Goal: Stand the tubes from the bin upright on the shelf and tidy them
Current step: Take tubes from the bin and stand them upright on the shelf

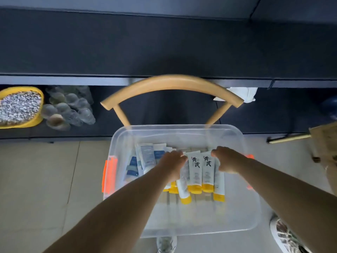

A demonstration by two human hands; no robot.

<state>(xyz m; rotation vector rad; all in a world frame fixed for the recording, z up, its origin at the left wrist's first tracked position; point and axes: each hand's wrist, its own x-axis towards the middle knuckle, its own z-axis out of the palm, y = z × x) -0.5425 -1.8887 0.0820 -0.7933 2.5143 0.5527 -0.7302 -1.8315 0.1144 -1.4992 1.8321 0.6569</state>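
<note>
down at six o'clock, inside the clear bin [182, 132], both hands curl around the yellow-capped tubes [200, 170]: left hand [173, 164] at nine o'clock of the bunch, right hand [227, 161] at three. pickup step (shelf [164, 52] at twelve o'clock awaits); next, lift together.

Single head-worn, wide-angle view, looking forward and steeply down from above the person's own arms, which enter from the lower left and lower right corners. The clear plastic bin [184, 136] fills the centre and lower centre of the frame at close range, seen almost from directly overhead, with the left hand [173, 164] and right hand [228, 159] inside it. The curved chair back [171, 84] lies just above centre. The dark shelf [127, 42] spans the upper part, farther off. Straight edges bow toward the frame margins. The floor tiles [45, 179] occupy the lower left.
</note>
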